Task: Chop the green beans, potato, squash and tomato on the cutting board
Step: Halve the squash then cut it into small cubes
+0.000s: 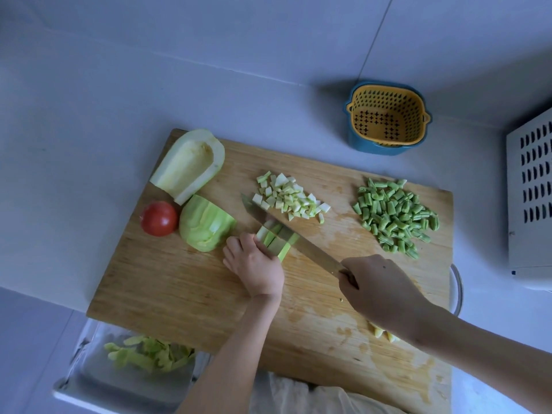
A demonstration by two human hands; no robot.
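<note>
While the left hand [254,264] curls its fingers over the near ends of a bundle of squash strips [276,239] and pins them to the cutting board [179,294], the right hand [379,288] is wrapped tightly round the handle of a knife [291,233], whose blade lies slanted across the strips' far ends. Just beyond the blade sits a heap of diced squash [291,198], and well to the right of that a bigger heap of chopped green beans [394,216]. At the board's left end a whole tomato [159,218] touches a peeled squash chunk [206,224], with a hollowed squash half [188,165] lying cut side up behind them. A few pale yellow potato pieces [383,334] peek out from under the right forearm near the board's right side. Off the board, a yellow colander [388,115] nests in a blue bowl [367,146] on the counter [89,144], and green peelings [149,354] lie in a clear bag below the board's near left corner.
</note>
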